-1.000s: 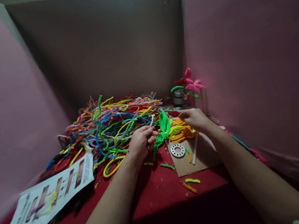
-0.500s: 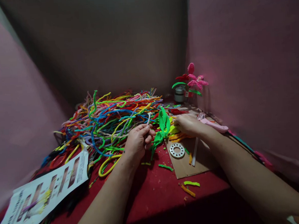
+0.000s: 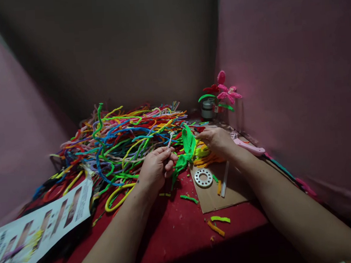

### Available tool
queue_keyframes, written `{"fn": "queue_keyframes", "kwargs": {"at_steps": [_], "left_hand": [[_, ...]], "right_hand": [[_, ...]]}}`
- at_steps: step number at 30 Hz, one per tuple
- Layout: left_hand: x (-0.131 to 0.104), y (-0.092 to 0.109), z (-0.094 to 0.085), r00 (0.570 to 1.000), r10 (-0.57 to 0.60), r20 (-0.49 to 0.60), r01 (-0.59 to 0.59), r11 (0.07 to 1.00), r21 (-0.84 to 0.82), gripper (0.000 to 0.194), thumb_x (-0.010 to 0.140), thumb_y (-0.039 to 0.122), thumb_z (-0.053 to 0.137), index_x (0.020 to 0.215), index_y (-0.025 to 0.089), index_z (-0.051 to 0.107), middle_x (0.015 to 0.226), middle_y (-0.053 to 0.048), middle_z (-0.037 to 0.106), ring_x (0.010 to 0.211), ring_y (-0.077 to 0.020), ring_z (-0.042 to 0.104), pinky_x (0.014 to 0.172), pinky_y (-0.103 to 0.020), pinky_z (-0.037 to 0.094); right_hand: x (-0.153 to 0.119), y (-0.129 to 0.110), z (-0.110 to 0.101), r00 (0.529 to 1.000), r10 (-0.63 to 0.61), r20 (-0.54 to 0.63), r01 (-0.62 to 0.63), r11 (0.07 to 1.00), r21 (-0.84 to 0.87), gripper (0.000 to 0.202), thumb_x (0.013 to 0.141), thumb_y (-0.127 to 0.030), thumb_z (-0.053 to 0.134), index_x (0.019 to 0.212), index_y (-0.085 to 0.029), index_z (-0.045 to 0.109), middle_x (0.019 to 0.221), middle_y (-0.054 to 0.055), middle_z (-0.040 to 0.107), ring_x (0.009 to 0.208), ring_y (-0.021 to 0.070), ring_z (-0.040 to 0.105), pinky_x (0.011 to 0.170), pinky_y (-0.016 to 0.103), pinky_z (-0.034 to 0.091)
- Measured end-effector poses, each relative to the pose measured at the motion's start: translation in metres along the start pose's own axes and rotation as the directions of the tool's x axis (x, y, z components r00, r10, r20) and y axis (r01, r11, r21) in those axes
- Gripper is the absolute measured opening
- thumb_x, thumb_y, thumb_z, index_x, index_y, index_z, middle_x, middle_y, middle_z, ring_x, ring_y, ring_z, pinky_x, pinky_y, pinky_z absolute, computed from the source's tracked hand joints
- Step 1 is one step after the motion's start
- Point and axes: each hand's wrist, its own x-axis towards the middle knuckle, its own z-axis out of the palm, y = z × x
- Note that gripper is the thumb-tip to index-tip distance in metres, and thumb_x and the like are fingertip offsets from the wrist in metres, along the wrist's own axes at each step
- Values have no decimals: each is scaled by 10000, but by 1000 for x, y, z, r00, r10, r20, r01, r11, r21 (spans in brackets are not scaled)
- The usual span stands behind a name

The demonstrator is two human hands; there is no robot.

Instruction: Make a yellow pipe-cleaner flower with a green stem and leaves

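Observation:
My left hand [image 3: 156,168] is closed in a pinch around a thin pale stem [image 3: 170,139] whose whitish frayed tip points up. My right hand [image 3: 219,141] reaches over the cardboard with thumb and fingers pressed together; whatever is in them, if anything, is too small to make out. Green pipe-cleaner leaves [image 3: 188,140] stand between the two hands. Under the right hand lie yellow pipe-cleaner pieces [image 3: 202,150] and orange ones [image 3: 208,160]. Dark red pieces [image 3: 199,129] are close to its fingertips.
A big tangle of coloured pipe cleaners [image 3: 128,130] fills the back left. On the cardboard [image 3: 209,203] lie a white ring with holes [image 3: 203,178] and a clear stick [image 3: 225,180]. A pink-handled tool [image 3: 249,146], pink flowers [image 3: 228,92] and a printed sheet [image 3: 58,214] are around.
My right hand has lifted off the yellow pieces and shifted away from me, towards the dark red ones. My left hand keeps its pinch on the pale stem. The whole view has shifted slightly.

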Motion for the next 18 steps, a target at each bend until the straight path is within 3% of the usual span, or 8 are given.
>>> {"fn": "queue_keyframes", "kwargs": {"at_steps": [3,6,9,11,13,15,18], "left_hand": [[0,-1,0,1000,-3,-14,3,1000,8,98,728,206,572,770,128,529,613,4,568,322,-12,306,286,-142,219],[2,-2,-2,1000,-5,-21,5,1000,-7,109,712,219,591,733,130,531,581,11,561,310,-11,305,295,-148,226],[4,-3,-5,1000,-25,6,25,1000,-17,151,705,257,608,676,126,539,474,35,490,312,-22,319,315,-150,253],[5,-3,-6,999,-32,20,33,999,-23,170,709,273,609,658,126,542,423,49,439,327,-31,341,334,-148,280],[5,-3,-6,999,-33,35,34,999,-40,170,721,274,602,662,129,537,408,56,421,333,-33,344,338,-142,278],[4,-3,-4,998,-28,50,32,998,-63,153,728,258,597,682,131,526,446,47,467,327,-24,321,321,-134,240],[5,-4,-3,998,-10,65,16,996,-91,125,721,223,601,727,130,517,569,17,558,319,-7,286,297,-131,199]], "right_hand": [[0,0,2,992,6,127,-9,1000,22,249,795,-266,514,968,-247,691,902,49,703,793,179,621,658,240,400],[1,3,-2,977,-68,204,45,992,114,291,765,-217,539,1025,-224,668,954,61,694,840,185,618,705,242,418],[3,9,-13,994,-77,80,61,979,192,354,742,-128,526,1069,-200,643,988,54,682,863,168,607,740,233,426],[4,15,-24,997,21,-72,-8,983,184,340,746,-105,499,1040,-175,655,976,60,682,853,162,607,742,231,428],[2,21,-33,983,114,-147,-92,985,148,307,749,-102,481,981,-154,675,946,75,688,835,164,609,734,231,426],[0,26,-39,985,148,-86,-140,986,93,267,737,-114,493,909,-155,693,898,79,694,794,165,611,699,228,420],[-3,30,-39,983,90,158,-96,995,32,209,700,-138,533,817,-181,701,801,54,694,710,156,602,613,217,395]]}}
